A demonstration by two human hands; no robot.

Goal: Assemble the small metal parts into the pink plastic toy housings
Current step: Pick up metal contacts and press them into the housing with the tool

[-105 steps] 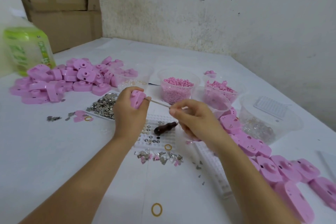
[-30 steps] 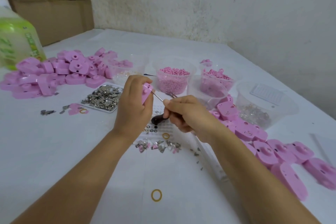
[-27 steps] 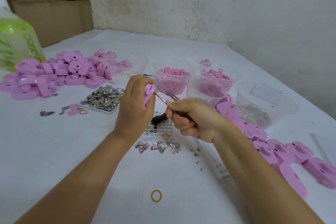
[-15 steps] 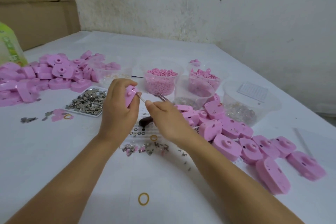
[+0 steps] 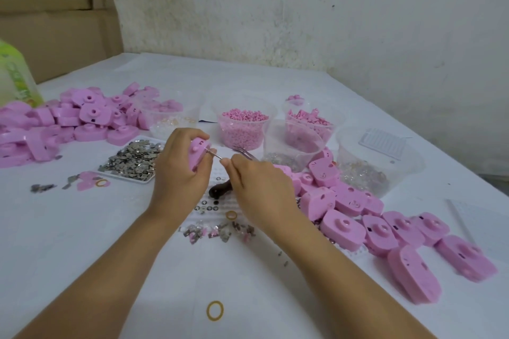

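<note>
My left hand (image 5: 179,173) is clamped around one pink housing (image 5: 199,155), above the middle of the surface (image 5: 82,242). I hold it raised and on its edge, with one face turned toward my other hand, so that the tool can reach it. My right hand (image 5: 261,187) pinches thin tweezers (image 5: 214,153), and their tip touches the housing. I judge that a small metal part is going into its place there, but the part itself is too small to see. Both hands are close together and low over the surface, I think for steadiness.

The tray of metal parts (image 5: 132,159) lies just beside my left hand, on the side of the left edge, so the next part is an easy reach. A pile of housings (image 5: 82,118) waits near the far left corner. More housings (image 5: 344,201) lie in rows toward the right edge, probably the finished ones. A dark-handled tool (image 5: 220,190) lies between my wrists, unused.
</note>
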